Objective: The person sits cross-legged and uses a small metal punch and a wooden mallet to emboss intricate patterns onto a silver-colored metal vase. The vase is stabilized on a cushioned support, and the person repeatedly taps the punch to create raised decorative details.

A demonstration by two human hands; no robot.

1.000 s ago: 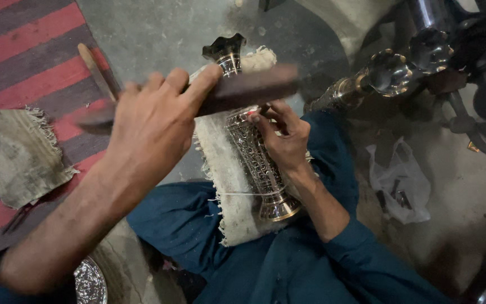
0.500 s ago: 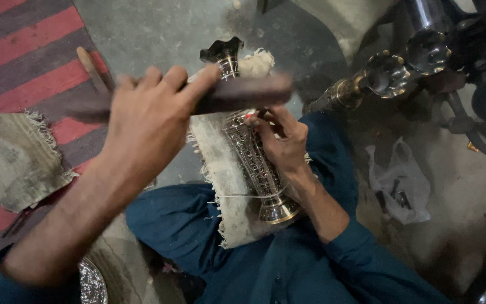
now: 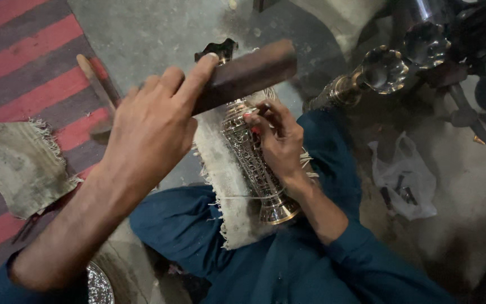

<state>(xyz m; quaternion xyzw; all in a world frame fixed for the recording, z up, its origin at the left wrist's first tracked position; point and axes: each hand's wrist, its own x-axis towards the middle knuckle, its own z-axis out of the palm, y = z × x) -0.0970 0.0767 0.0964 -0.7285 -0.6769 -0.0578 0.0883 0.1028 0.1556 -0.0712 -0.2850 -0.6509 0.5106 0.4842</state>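
Note:
My left hand [image 3: 153, 121] grips a dark wooden block [image 3: 248, 73] and holds it slanted just above the vase. An engraved silver-coloured metal vase [image 3: 254, 166] lies lengthwise on a frayed pale cloth [image 3: 226, 191] over my blue-trousered lap. Its fluted mouth [image 3: 217, 50] points away from me and its foot [image 3: 279, 208] towards me. My right hand [image 3: 279, 143] rests on the vase's body, its fingers pinched around a small tool that is mostly hidden.
A second brass vase [image 3: 361, 79] and shiny metal pieces [image 3: 423, 39] lie at the upper right. Also in view are a white plastic bag [image 3: 403, 177], a red striped rug [image 3: 23, 67], a grey rag [image 3: 18, 169], a wooden-handled tool [image 3: 97, 84] and an engraved plate [image 3: 99, 284].
The wooden block in my left hand dipped towards the vase, then came up again with its far end tilted higher. My right hand stays on the vase.

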